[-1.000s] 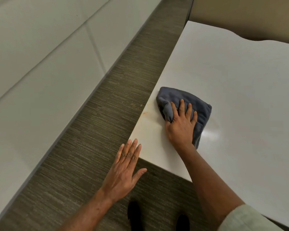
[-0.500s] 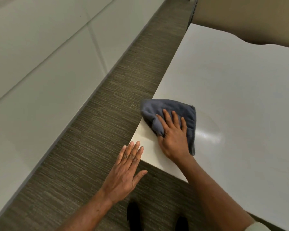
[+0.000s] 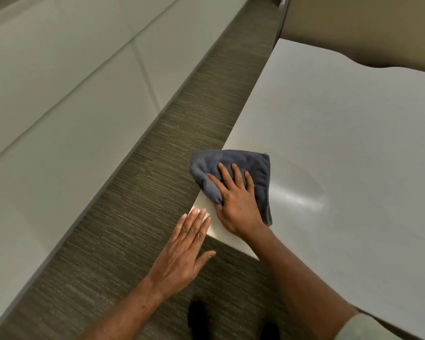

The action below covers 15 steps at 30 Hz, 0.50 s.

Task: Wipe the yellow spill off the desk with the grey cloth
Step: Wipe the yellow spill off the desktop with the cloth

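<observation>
My right hand (image 3: 236,200) presses flat on the grey cloth (image 3: 250,165), which lies at the left edge of the white desk (image 3: 341,133) and hangs a little past that edge. No yellow spill shows on the desk; the spot under the cloth is hidden. A wet sheen (image 3: 302,195) glints just right of the cloth. My left hand (image 3: 187,251) is flat with fingers together and straight, its fingertips over the desk's near left corner, holding nothing.
Grey-green carpet (image 3: 145,192) runs along the desk's left side. A white panelled wall (image 3: 59,106) stands further left. A tan partition (image 3: 366,28) backs the desk. My dark shoes (image 3: 196,317) show at the bottom.
My right hand has slid the cloth left and toward me, from over the yellow stain to the desk's edge. The stain seen at the edge one second ago no longer shows.
</observation>
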{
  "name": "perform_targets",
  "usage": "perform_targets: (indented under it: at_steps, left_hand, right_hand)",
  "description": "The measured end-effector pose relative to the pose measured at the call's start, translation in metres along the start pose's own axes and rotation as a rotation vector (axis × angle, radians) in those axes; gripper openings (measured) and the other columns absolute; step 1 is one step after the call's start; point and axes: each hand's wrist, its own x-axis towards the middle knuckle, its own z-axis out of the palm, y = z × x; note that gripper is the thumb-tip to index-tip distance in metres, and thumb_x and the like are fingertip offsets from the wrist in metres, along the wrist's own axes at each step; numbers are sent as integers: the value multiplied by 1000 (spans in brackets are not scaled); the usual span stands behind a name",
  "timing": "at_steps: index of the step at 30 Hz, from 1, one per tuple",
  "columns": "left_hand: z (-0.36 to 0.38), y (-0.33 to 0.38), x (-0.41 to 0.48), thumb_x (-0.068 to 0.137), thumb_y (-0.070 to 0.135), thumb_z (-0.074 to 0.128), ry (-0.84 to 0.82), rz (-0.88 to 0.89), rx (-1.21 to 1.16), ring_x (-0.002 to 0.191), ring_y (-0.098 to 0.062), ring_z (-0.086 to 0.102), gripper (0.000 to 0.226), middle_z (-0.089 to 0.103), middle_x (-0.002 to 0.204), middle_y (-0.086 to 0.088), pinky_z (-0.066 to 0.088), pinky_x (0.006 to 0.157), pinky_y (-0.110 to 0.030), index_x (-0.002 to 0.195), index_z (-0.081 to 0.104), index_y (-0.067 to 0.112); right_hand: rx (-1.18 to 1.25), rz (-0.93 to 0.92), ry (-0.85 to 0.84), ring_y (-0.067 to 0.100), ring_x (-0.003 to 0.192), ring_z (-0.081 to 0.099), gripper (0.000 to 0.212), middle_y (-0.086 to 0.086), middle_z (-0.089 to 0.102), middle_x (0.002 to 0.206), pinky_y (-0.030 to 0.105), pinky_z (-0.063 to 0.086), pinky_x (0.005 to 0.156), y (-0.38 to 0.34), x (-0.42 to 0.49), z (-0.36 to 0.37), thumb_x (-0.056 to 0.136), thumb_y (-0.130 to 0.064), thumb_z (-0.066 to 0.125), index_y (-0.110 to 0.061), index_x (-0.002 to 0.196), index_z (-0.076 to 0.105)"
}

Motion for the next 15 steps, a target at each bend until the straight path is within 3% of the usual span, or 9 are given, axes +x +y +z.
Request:
perform_targets:
  at_steps: [2,5,11,15]
  left_hand:
    - [1,1,0,109,54,34,5,0,11,160,-33,16,76,15,171,-21,22,126,-48,161,22,0]
    - [1,2,0,109,54,33,6,-3,2,159,-34,16,77,14,171,-21,22,126,-48,161,22,0]
    - [0,1,0,109,55,31,-7,-7,-19,160,-32,12,78,9,172,-19,20,126,-48,163,15,1]
    - [0,1,0,109,55,33,1,-7,-10,160,-33,14,78,11,172,-19,22,125,-48,162,17,0]
  right_hand:
    - [18,3,-19,23,155,-17,65,-3,-4,170,51,-12,124,6,-23,-1,95,-54,14,-39,159,7]
    - [32,118,13,18,153,-21,62,-8,-12,168,48,-15,123,32,-45,-5,99,-52,20,-43,158,0]
    - [15,393,120,29,154,-17,61,3,-10,170,55,-13,123,65,0,-17,105,-46,28,-35,160,3]
    - [-19,318,51,33,153,-20,62,6,-13,169,58,-13,122,38,34,-17,105,-46,30,-37,159,0]
